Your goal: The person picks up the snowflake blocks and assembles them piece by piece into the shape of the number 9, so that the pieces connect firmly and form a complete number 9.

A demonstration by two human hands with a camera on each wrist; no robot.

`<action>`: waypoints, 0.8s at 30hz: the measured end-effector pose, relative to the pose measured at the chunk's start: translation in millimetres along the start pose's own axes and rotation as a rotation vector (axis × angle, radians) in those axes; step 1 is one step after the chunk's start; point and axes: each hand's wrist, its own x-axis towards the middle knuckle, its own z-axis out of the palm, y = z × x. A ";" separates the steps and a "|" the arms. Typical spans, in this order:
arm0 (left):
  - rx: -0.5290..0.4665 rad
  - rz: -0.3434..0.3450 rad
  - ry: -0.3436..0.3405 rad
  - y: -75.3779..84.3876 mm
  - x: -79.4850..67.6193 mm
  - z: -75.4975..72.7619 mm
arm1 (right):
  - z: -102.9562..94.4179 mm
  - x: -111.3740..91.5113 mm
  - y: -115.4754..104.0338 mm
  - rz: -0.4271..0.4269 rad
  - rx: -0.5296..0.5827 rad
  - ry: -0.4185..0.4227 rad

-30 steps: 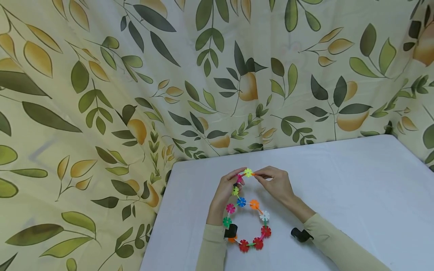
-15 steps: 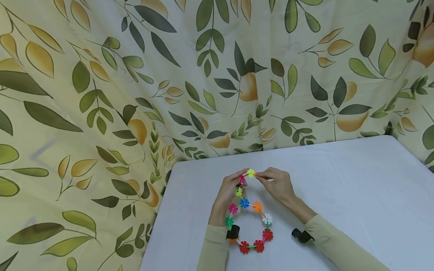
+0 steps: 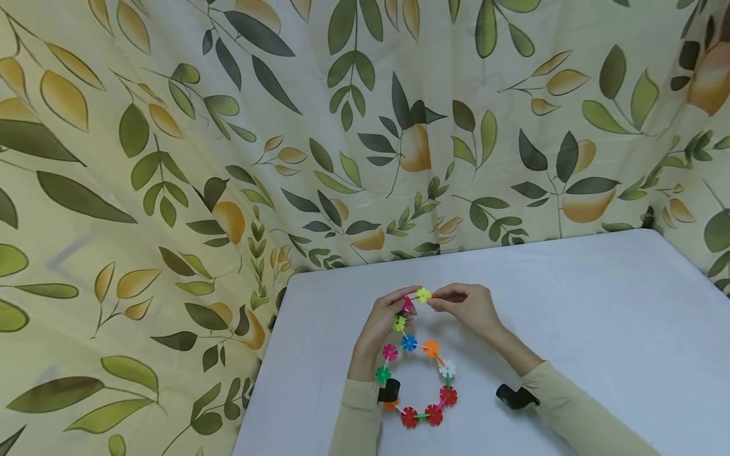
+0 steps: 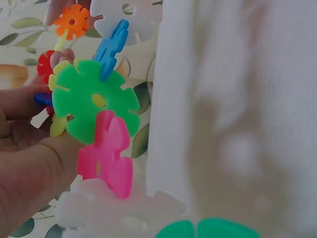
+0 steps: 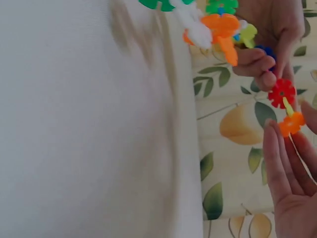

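Observation:
Several slotted plastic snowflake discs in many colours are joined into a ring with a short tail. My left hand holds that tail, thumb and fingers about the dark blue disc and the red disc. Beyond them a yellow disc links on to an orange disc at the tail's end. My right hand has thumb and fingertips at this orange disc; its other fingers are fairly straight. A green disc joins tail and ring. Part of the ring lies behind the left wrist's black camera.
Both hands are over a white-covered table. Behind it hangs a leaf-patterned curtain. Black wrist cameras show on the left wrist and below the right sleeve.
The right hand has shifted slightly, its wrist and sleeve turning outward to the right, fingertips still at the tail's end. The left hand and ring have barely moved.

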 end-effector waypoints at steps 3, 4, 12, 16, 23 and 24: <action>0.008 0.018 -0.009 -0.6 1.0 1.9 | -5.7 2.8 -1.8 0.083 0.089 -0.073; 0.012 0.023 -0.014 -0.8 1.4 2.4 | -7.9 4.0 -1.9 0.101 0.111 -0.101; 0.025 -0.006 -0.039 0.1 2.1 4.4 | -26.2 13.6 -4.5 0.151 0.109 -0.356; 0.040 -0.011 -0.047 0.4 1.6 4.2 | -28.7 15.9 -5.7 0.166 0.107 -0.417; 0.048 -0.021 -0.062 0.9 -1.3 2.3 | -25.5 12.5 -0.6 0.176 0.130 -0.411; 0.049 -0.021 -0.065 0.4 -1.9 1.7 | -24.9 11.8 0.0 0.176 0.131 -0.408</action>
